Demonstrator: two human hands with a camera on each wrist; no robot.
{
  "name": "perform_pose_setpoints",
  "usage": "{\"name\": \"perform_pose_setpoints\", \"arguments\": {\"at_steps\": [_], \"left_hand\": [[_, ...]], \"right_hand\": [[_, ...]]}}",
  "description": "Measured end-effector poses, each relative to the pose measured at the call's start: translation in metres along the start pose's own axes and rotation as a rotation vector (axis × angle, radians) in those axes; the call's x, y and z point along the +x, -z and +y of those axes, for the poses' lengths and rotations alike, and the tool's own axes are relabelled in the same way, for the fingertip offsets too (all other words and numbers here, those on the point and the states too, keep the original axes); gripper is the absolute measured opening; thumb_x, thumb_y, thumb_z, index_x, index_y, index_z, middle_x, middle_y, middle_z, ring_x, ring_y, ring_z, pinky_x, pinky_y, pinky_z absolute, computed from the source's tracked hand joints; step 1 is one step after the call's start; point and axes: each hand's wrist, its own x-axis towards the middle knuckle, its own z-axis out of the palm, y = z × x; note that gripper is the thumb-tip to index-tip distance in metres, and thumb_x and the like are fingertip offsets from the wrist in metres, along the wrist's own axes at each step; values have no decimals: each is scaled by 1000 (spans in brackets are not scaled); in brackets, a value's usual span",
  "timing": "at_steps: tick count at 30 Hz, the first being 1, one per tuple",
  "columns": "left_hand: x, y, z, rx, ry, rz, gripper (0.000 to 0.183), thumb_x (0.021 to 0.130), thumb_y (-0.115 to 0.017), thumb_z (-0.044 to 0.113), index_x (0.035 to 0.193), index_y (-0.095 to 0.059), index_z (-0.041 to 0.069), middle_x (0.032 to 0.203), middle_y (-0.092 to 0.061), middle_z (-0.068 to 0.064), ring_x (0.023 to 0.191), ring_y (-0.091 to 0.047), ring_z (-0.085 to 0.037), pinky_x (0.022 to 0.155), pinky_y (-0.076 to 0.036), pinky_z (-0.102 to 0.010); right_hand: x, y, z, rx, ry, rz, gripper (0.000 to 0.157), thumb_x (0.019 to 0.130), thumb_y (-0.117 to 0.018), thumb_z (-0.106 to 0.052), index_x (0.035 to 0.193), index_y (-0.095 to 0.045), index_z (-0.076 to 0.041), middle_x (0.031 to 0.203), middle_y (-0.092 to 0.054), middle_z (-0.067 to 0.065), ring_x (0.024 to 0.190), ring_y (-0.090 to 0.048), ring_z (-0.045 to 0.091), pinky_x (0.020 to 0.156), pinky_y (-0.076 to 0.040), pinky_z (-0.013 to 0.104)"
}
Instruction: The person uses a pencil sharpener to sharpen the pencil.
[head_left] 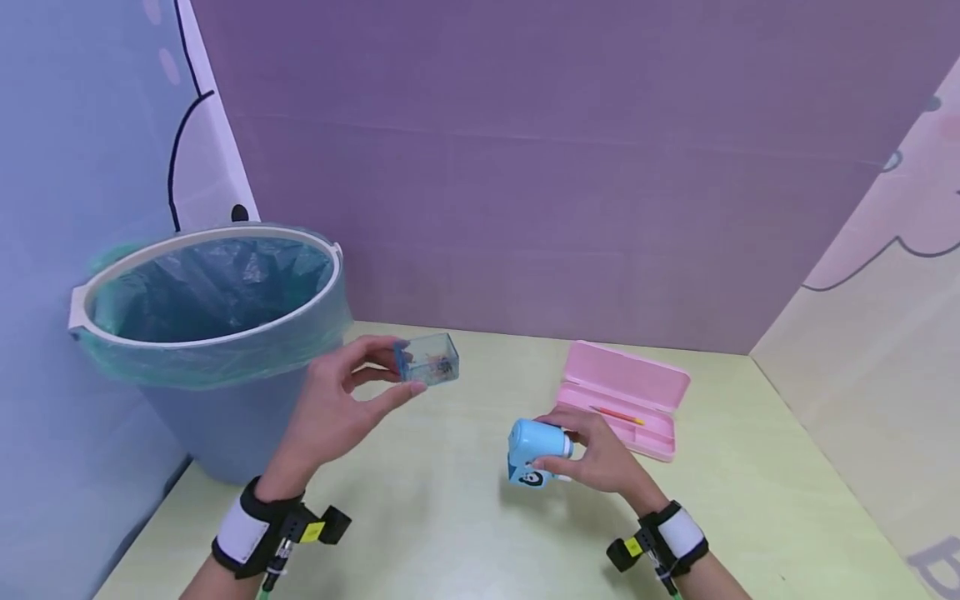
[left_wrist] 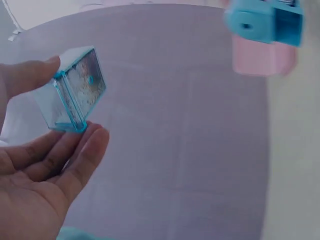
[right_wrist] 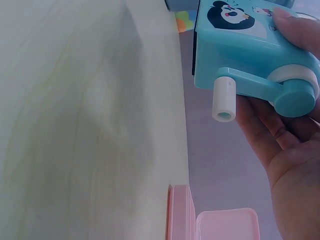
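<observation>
My left hand (head_left: 337, 408) pinches a clear bluish plastic shavings drawer (head_left: 431, 360) between thumb and fingers, raised beside the bin. Dark bits of pencil shavings (left_wrist: 89, 82) cling inside its walls. In my right hand (head_left: 603, 454) is a light-blue crank pencil sharpener (head_left: 531, 437), tipped on its side above the table. The right wrist view shows its panda picture (right_wrist: 230, 17) and its crank (right_wrist: 255, 82) with a white knob. In the left wrist view an open slot (left_wrist: 288, 26) shows in the sharpener's body.
A large grey-blue bin (head_left: 225, 425) lined with a green bag (head_left: 210, 362) stands at the left. An open pink pencil case (head_left: 630, 375) with an orange pencil (head_left: 621, 416) in it lies at the back right of the pale table (head_left: 435, 533). Behind rises a purple wall (head_left: 525, 208).
</observation>
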Motion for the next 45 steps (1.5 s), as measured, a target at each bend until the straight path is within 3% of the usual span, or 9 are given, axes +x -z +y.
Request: {"name": "perform_pose_setpoints", "arguments": {"at_steps": [8,13,17,21,25,27,29,37,45], "left_hand": [[19,63,55,267,107,242,55,83,-75,40,129,-60,15,103,-65,-1,92,-60,-10,78,-48,-12],[35,97,57,426,152,382,60,81,-75,45,129,-61,14,107,-66,-6,91,-58,-11,74,-43,-7],[42,115,48,522,170,422,61,82,-75,41,134,-58,13,117,-64,-11,92,-59,-19,69,-38,-6],[43,123,36,603,141,423,58,82,-77,25,134,-58,10,120,-60,-16,91,-60,-31,66,-37,-11],[43,124,26,666,86,406,53,81,-76,8,131,-59,4,118,-56,-22,91,-57,-37,72,-50,-37],[44,122,24,698,55,388,52,80,-73,0,130,-59,2,120,-55,-23,97,-54,-39,76,-48,-54],[46,120,23,728,13,361,50,79,-69,-7,128,-61,0,123,-54,-23,102,-49,-41,81,-45,-58],[49,121,20,850,-227,217,52,69,-55,-21,116,-66,-3,120,-59,-20,107,-41,-37,83,-44,-54],[49,120,20,896,-323,129,51,65,-54,-24,110,-68,-5,115,-61,-19,112,-41,-36,89,-43,-53]], "right_hand": [[0,0,1,-5,21,-9,44,77,-83,-30,116,-67,-22,108,-66,-6,93,-62,17,79,-56,35],[-3,1,1,-27,-2,3,44,76,-84,-28,116,-67,-21,109,-66,-6,94,-62,16,81,-55,35],[-7,1,-7,-26,-9,2,44,76,-84,-20,116,-67,-14,109,-67,-2,94,-63,18,81,-55,35],[-11,2,-21,-12,-3,-11,43,76,-83,-16,115,-67,-9,108,-68,2,92,-63,17,80,-55,35],[-15,4,-31,-16,-20,-14,42,77,-82,-16,116,-67,-8,108,-67,1,92,-63,16,81,-55,34],[-17,5,-32,-20,-35,-7,42,77,-82,-17,116,-67,-9,108,-67,1,92,-62,16,82,-55,34],[-19,6,-28,-16,-46,1,42,77,-82,-16,115,-67,-9,109,-67,2,92,-62,17,82,-55,35],[-25,4,2,-19,-68,22,45,76,-84,-23,118,-67,-18,112,-66,-4,95,-63,16,82,-55,35],[-22,5,-5,-12,-50,11,44,77,-83,-28,117,-67,-21,111,-67,-5,94,-63,17,82,-55,34]]}}
